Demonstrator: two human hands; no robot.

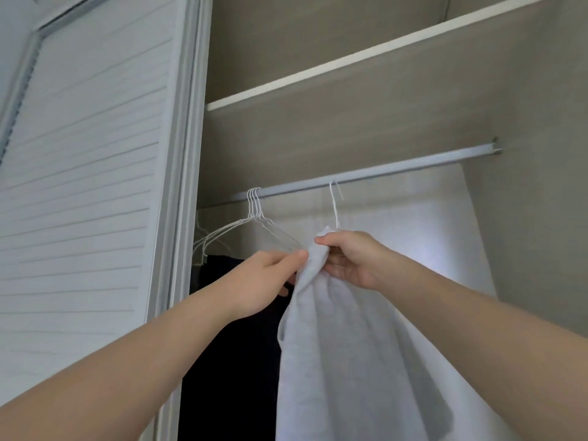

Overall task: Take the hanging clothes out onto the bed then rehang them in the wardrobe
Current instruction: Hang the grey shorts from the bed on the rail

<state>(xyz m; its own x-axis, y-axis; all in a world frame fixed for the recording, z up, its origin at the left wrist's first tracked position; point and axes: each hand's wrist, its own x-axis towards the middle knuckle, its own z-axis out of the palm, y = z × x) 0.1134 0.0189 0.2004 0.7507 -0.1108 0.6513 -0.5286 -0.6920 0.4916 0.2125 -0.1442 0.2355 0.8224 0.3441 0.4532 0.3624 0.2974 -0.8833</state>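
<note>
Left hand and right hand pinch the garment top, hiding the hanger shoulders; dark clothes hang behind.

A home bedroom wardrobe: hanging rail with wire hangers, shelf, louvred door.

Soft, even daylight fills the wardrobe, with no harsh glare. A pale bluish glow pools on the white back panel. The dark garment sinks into featureless black. Detail is slightly soft throughout, and the louvred door leans and bows at the left edge.
</note>
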